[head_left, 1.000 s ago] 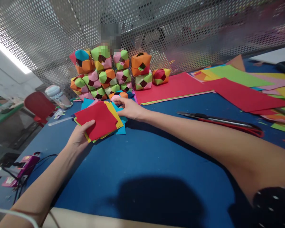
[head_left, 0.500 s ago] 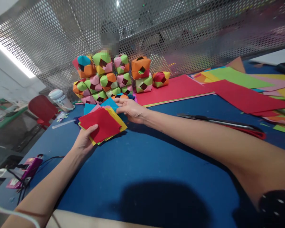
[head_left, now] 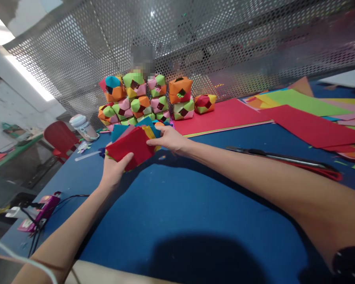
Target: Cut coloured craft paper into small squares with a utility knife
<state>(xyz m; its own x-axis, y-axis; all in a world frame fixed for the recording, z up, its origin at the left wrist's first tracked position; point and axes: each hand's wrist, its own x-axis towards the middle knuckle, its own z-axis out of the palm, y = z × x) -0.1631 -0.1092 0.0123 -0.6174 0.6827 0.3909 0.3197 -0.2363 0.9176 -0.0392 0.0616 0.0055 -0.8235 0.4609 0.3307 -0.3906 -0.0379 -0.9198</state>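
A stack of coloured paper squares (head_left: 133, 146), red on top with yellow, pink and blue edges fanned behind it, is held above the blue table. My left hand (head_left: 116, 167) grips its lower left side, thumb across the red sheet. On the right edge my right hand (head_left: 170, 139) pinches the stack between thumb and fingers. Just behind it, folded paper cubes (head_left: 140, 106) in orange, green, pink and yellow stand piled in rows. One small red and yellow folded cube (head_left: 205, 103) sits apart at their right.
Large red sheets (head_left: 219, 118) and other coloured paper (head_left: 310, 102) spread along the back right. A black-handled tool (head_left: 278, 157) lies near my right forearm. To the left are a white bottle (head_left: 84, 128) and a purple power strip (head_left: 41, 213) with cables. Perforated metal mesh (head_left: 225, 47) borders the back.
My right hand has closed on the right edge of the stack, its thumb now over the red sheet. The stack is tilted more upright. The view has shifted slightly.
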